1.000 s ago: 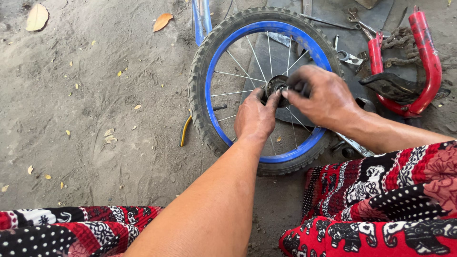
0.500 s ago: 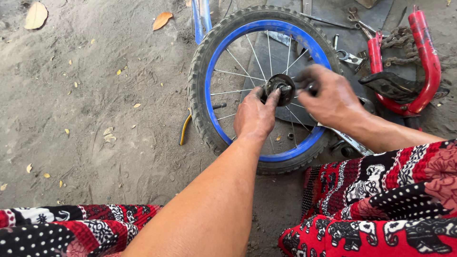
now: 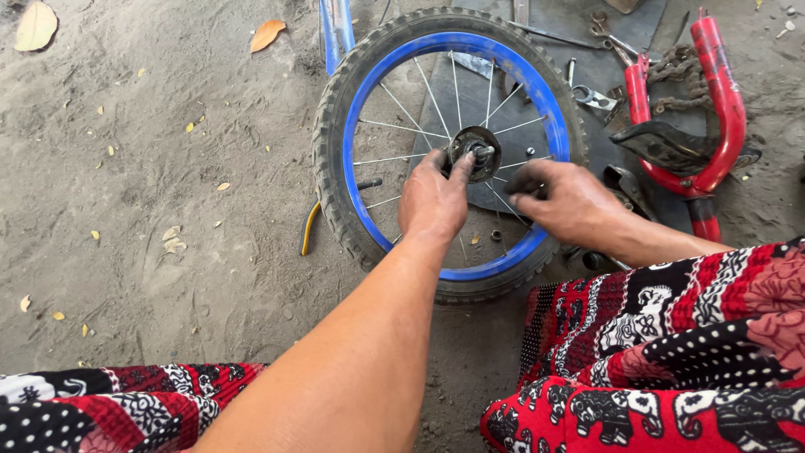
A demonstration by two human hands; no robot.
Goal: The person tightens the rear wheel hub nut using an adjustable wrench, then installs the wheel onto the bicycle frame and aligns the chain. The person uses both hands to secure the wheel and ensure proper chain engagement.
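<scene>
Now our right hand [image 3: 563,201] has come away from the hub [image 3: 475,151], where it was clasped a moment ago, and hovers over the spokes with fingertips pinched, though we cannot tell whether they hold anything. Our left hand [image 3: 432,200] stays at the hub, fingers pressed to its dark metal cap rather than clenched around it. The small wheel [image 3: 335,109], blue rim and worn black tyre, lies flat on the sandy ground [image 3: 151,184], beside a red bike frame [image 3: 723,101].
</scene>
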